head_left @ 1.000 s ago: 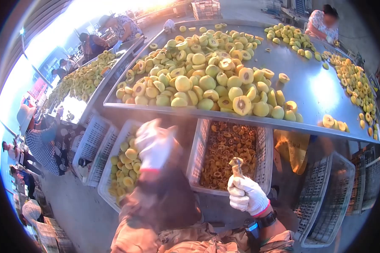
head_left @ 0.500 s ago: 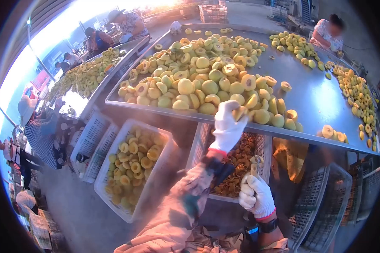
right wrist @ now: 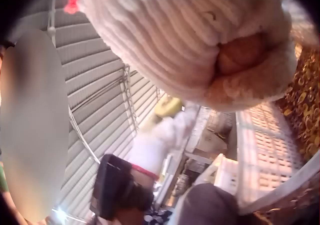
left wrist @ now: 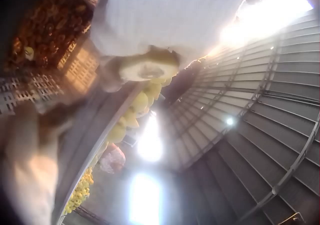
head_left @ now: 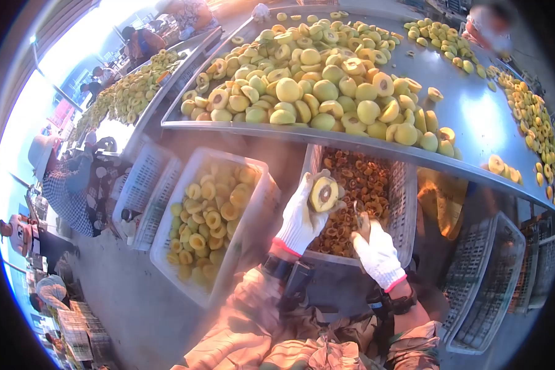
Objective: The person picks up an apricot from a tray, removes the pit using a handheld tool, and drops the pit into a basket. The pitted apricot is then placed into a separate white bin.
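In the head view my gloved left hand (head_left: 303,216) grips a halved yellow-green fruit (head_left: 324,194), its cut face and brown pit turned up. The same half fruit (left wrist: 149,67) shows below the white glove in the left wrist view. Close by on the right, my gloved right hand (head_left: 377,250) is curled round the handle of a small tool (head_left: 359,216) with a thin metal end. Both hands are above the crate of brown pits (head_left: 407,216). In the right wrist view the curled glove (right wrist: 210,45) hides the tool.
A metal table (head_left: 246,128) heaped with fruit halves (head_left: 288,90) spans the area ahead. Left of my hands stands a white crate (head_left: 160,246) of halves (head_left: 213,219). Empty crates (head_left: 484,283) stand at right. Other people (head_left: 61,191) are at the far left and across the table.
My left hand went from the crate of halves to the table, then came back toward me with a half fruit. My right hand shifted slightly, still holding the tool. The head view moved.
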`<action>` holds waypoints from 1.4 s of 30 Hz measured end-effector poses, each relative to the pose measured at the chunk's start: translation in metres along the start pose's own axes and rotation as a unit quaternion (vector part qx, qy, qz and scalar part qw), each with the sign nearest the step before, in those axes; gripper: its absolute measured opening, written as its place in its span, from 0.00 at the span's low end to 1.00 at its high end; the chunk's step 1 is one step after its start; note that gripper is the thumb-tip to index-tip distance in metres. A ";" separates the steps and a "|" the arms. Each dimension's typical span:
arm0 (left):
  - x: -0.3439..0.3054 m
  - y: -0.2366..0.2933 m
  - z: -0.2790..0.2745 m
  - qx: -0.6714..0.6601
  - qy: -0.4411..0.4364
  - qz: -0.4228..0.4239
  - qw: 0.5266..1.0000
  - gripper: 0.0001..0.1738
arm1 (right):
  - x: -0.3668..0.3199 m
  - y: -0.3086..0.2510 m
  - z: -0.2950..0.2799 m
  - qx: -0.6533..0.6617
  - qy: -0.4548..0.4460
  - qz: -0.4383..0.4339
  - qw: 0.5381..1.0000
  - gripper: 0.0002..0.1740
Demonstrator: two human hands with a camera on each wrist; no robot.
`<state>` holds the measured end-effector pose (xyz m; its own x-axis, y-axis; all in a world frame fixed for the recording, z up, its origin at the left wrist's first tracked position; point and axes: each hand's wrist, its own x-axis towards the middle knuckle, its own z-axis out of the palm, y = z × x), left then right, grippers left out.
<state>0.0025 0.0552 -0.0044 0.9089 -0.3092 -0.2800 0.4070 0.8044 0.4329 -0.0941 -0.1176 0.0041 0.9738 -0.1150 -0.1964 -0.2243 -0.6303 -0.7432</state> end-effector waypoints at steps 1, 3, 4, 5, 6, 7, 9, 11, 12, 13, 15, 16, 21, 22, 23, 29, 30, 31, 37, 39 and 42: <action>-0.001 -0.004 0.001 0.007 0.006 -0.014 1.000 0.26 | -0.002 -0.018 -0.007 0.082 -0.051 0.035 0.995 0.25; -0.002 -0.013 0.005 0.021 0.016 -0.045 0.999 0.28 | -0.005 -0.038 -0.016 0.245 -0.146 0.103 0.953 0.24; -0.005 -0.019 0.014 0.057 0.040 -0.045 0.997 0.31 | -0.005 -0.046 -0.018 0.231 -0.131 0.076 0.961 0.23; -0.007 -0.023 0.020 0.091 0.048 -0.033 0.994 0.31 | -0.005 -0.046 -0.015 0.226 -0.120 0.081 0.963 0.23; -0.008 -0.025 0.024 0.124 0.056 -0.019 0.991 0.32 | -0.003 -0.044 -0.010 0.220 -0.110 0.084 0.966 0.23; -0.010 -0.027 0.027 0.157 0.065 -0.003 0.985 0.32 | 0.001 -0.040 -0.006 0.214 -0.102 0.086 0.968 0.23; -0.008 -0.030 0.030 0.177 0.094 0.008 0.980 0.32 | 0.003 -0.028 0.007 0.183 -0.070 0.054 0.979 0.23; -0.006 -0.034 0.026 0.228 0.103 0.030 0.968 0.32 | 0.002 -0.021 0.014 0.128 -0.006 -0.010 0.992 0.23; -0.006 -0.037 0.027 0.264 0.113 0.056 0.956 0.32 | 0.001 -0.023 0.015 0.112 -0.003 0.001 0.994 0.23; -0.007 -0.040 0.028 0.299 0.122 0.083 0.943 0.32 | -0.001 -0.026 0.016 0.097 0.001 0.012 0.995 0.23; -0.014 -0.041 0.039 0.328 0.141 0.085 0.930 0.32 | -0.003 -0.027 0.014 0.081 -0.014 0.040 0.996 0.23; -0.022 -0.037 0.054 0.322 0.151 0.062 0.932 0.31 | -0.004 -0.027 0.012 0.080 -0.031 0.056 0.995 0.24; -0.016 -0.031 0.050 0.390 0.171 0.012 0.905 0.31 | -0.009 -0.020 0.017 0.106 -0.066 0.093 0.988 0.24; -0.013 -0.034 0.046 0.410 0.168 0.039 0.896 0.31 | -0.010 -0.022 0.016 0.107 -0.061 0.089 0.988 0.24; -0.012 -0.036 0.045 0.430 0.164 0.066 0.885 0.31 | -0.010 -0.023 0.014 0.109 -0.055 0.085 0.989 0.24; -0.005 -0.015 0.052 0.537 0.132 -0.065 0.831 0.29 | -0.017 -0.030 -0.003 0.162 -0.132 0.103 0.972 0.22; -0.001 -0.017 0.047 0.534 0.129 -0.067 0.833 0.29 | -0.018 -0.030 -0.002 0.155 -0.130 0.106 0.973 0.24; 0.000 -0.020 0.043 0.560 0.141 -0.066 0.814 0.29 | -0.019 -0.029 0.000 0.148 -0.127 0.109 0.975 0.25; 0.003 -0.015 0.053 0.669 0.072 -0.054 0.738 0.28 | -0.020 -0.037 -0.002 0.289 -0.139 0.153 0.935 0.15; 0.002 -0.028 0.046 0.865 -0.004 0.161 0.475 0.21 | -0.023 -0.029 0.007 0.406 -0.155 0.135 0.891 0.12; 0.004 -0.030 0.046 0.756 0.066 0.116 0.641 0.25 | -0.026 -0.031 0.001 0.445 -0.172 0.119 0.871 0.10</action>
<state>-0.0016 0.0060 0.0207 0.9859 -0.1444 -0.0842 -0.0238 -0.6200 0.7843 -0.1122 -0.0940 0.0314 0.8604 0.1725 -0.4795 -0.5089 0.2421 -0.8261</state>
